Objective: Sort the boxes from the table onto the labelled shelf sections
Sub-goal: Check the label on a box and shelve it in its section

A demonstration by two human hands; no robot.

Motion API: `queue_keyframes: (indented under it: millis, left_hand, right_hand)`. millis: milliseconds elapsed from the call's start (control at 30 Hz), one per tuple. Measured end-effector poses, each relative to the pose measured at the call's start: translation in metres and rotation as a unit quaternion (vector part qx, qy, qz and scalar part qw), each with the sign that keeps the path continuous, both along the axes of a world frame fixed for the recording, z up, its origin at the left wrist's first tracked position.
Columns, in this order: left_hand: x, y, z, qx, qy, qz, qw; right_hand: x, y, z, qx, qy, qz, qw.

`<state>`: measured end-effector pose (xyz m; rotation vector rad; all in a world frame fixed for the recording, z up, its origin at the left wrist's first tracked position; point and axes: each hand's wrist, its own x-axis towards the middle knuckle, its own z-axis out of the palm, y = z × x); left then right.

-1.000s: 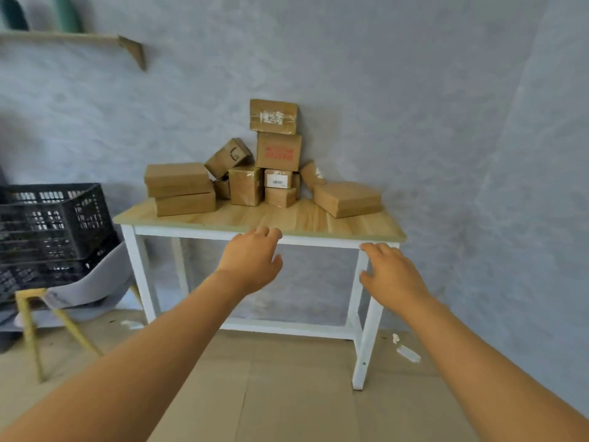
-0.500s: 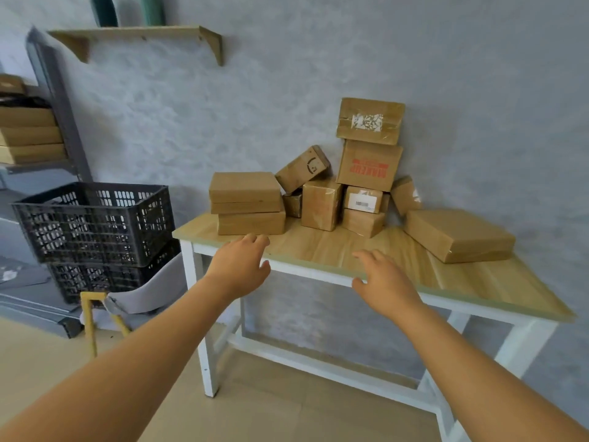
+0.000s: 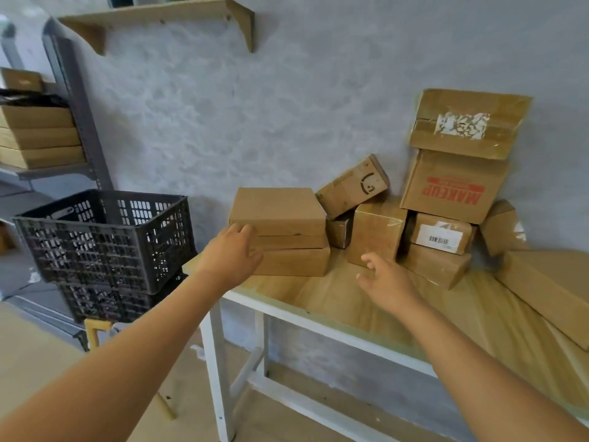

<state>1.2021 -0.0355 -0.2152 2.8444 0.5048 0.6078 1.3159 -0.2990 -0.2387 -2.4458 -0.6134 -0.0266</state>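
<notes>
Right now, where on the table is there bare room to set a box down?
The bare patch is the table front, between the two-box stack and the long flat box, under the right hand. The back by the wall is crowded with piled boxes.

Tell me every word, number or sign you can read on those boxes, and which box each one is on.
"MAKEUP": red print, upside down, on the tilted box second from the top of the pile.
Barcode label: white sticker on a small box below it; digits too small to read.
Curved black mark: on the tilted small box; not lettering I can read.
Torn white label: on the top box; nothing legible.
</notes>
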Motion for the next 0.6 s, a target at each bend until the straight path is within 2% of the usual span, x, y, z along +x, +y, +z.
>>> queue_keyframes:
  millis: [233,433,533,600]
  left_hand:
    - [0.084,0.071,0.005,-0.094,-0.014,0.070,0.993]
    - [0.132,0.134,-0.008,-0.187,0.011,0.116,0.975]
    - [0.154,0.156,-0.010,-0.318,0.038,0.136,0.938]
    - [0.163,0.165,-0.013,-0.451,0.061,0.136,0.880]
  right_hand:
    - [0.100,0.078,0.002,0.081,0.071,0.004,0.994]
    - [0.143,0.147,0.011,0.119,0.113,0.018,0.986]
    - [0.157,0.173,0.010,0.116,0.123,0.008,0.986]
    - [0.163,0.183,0.007,0.118,0.135,-0.003,0.984]
